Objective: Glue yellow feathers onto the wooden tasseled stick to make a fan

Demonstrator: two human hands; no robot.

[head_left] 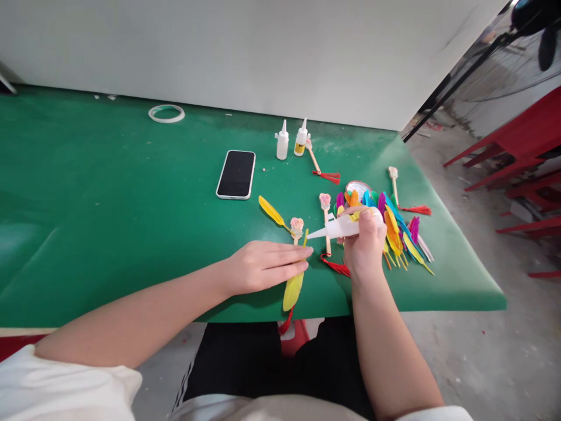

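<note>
My right hand is wrapped round a white glue bottle, tipped sideways with its nozzle pointing left. The nozzle tip is close to the quill of a yellow-green feather. Across that feather lies my left hand, its fingers stretched out flat. Just beyond these fingers is the pink flower-shaped head of a small wooden stick; the stick's lower part is hidden under the hand. A red tassel hangs over the front edge. An orange-yellow feather touches the head's left side.
Colourful feathers lie heaped behind my right hand. Three more tasselled sticks lie around, one stick beside the bottle. Farther back are two small bottles, a phone and a tape roll. A white panel borders the green table.
</note>
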